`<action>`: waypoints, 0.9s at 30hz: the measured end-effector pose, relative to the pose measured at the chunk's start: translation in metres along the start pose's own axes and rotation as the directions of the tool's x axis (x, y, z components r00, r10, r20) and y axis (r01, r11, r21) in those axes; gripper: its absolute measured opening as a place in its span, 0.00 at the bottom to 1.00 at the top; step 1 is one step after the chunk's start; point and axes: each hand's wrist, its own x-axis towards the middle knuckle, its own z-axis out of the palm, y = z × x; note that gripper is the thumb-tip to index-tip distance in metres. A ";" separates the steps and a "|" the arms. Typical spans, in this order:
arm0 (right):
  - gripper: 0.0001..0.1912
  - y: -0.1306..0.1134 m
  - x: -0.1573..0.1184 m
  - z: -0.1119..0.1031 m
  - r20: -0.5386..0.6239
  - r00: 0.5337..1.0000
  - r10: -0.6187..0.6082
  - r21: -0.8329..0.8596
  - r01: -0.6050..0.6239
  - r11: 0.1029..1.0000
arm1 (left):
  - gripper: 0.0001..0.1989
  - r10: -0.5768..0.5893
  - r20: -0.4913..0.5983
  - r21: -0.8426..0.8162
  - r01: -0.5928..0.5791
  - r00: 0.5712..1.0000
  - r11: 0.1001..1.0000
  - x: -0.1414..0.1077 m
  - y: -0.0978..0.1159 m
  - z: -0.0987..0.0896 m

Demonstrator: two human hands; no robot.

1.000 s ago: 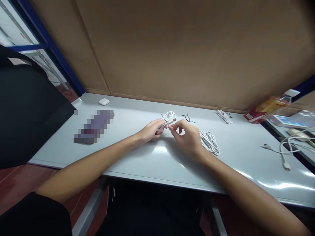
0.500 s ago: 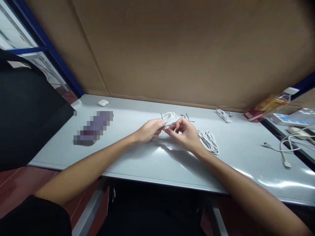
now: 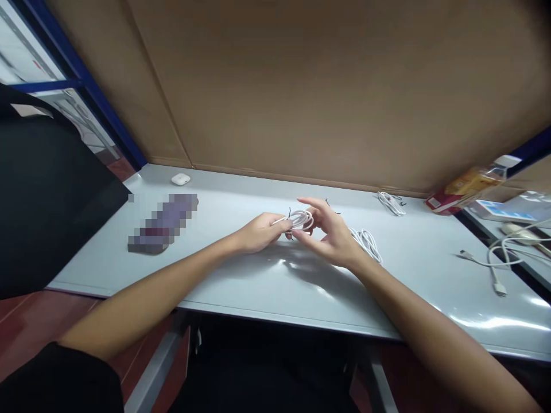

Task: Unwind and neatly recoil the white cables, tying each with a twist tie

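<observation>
A coiled white cable (image 3: 302,219) is pinched between the thumb and fingers of my left hand (image 3: 263,232), just above the table. A thin black twist tie (image 3: 290,212) crosses the coil by my left thumb, with its ends sticking out. My right hand (image 3: 329,232) is at the coil's right side, its thumb and index finger spread apart. Its other fingers curl behind the coil; whether they touch it I cannot tell. Partly behind my right wrist lies a second coiled white cable (image 3: 367,244).
Another tied cable (image 3: 391,203) lies near the cardboard wall. Loose cables (image 3: 499,261) and a tilted bottle (image 3: 469,186) are at the right. A white earbud case (image 3: 181,179) and a blurred-out object (image 3: 166,223) lie at the left. A black chair back (image 3: 51,195) stands beside the table.
My right thumb and index finger have spread apart from their pinch at the tie. The coil has shifted slightly right and turned, still in my left hand.
</observation>
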 end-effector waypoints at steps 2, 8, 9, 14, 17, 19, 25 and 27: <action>0.29 0.002 -0.001 -0.003 0.045 0.996 -0.082 -0.166 0.088 0.982 | 0.22 -0.008 0.009 0.007 0.008 1.000 1.000 0.000 0.000 0.001; 0.27 0.002 -0.002 -0.006 0.088 0.991 -0.102 -0.284 0.123 0.951 | 0.22 0.007 0.025 0.024 -0.007 1.000 1.000 0.000 0.001 0.004; 0.27 0.001 -0.002 -0.006 0.092 0.991 -0.101 -0.274 0.123 0.954 | 0.22 0.011 0.028 0.028 -0.011 1.000 1.000 -0.001 0.001 0.004; 0.19 -0.001 -0.001 -0.002 0.090 0.989 -0.115 -0.195 0.130 0.972 | 0.20 0.001 0.052 0.022 -0.002 0.999 1.000 -0.001 0.002 0.009; 0.14 0.001 0.000 0.000 0.063 0.990 -0.128 -0.192 0.138 0.972 | 0.19 -0.013 0.037 -0.004 0.013 0.999 1.000 -0.001 0.001 0.012; 0.12 0.004 0.001 0.000 0.045 0.990 -0.131 -0.205 0.138 0.969 | 0.19 -0.014 0.009 0.000 0.014 1.000 1.000 0.000 0.000 0.013; 0.06 0.003 0.001 -0.004 0.066 0.997 -0.026 -0.210 0.039 0.977 | 0.15 -0.070 -0.114 -0.036 0.067 0.991 0.997 -0.004 -0.001 0.014; 0.05 -0.001 0.002 -0.005 0.097 0.994 0.043 -0.171 -0.026 0.985 | 0.17 -0.029 -0.108 -0.043 0.025 0.994 0.999 -0.005 -0.001 0.014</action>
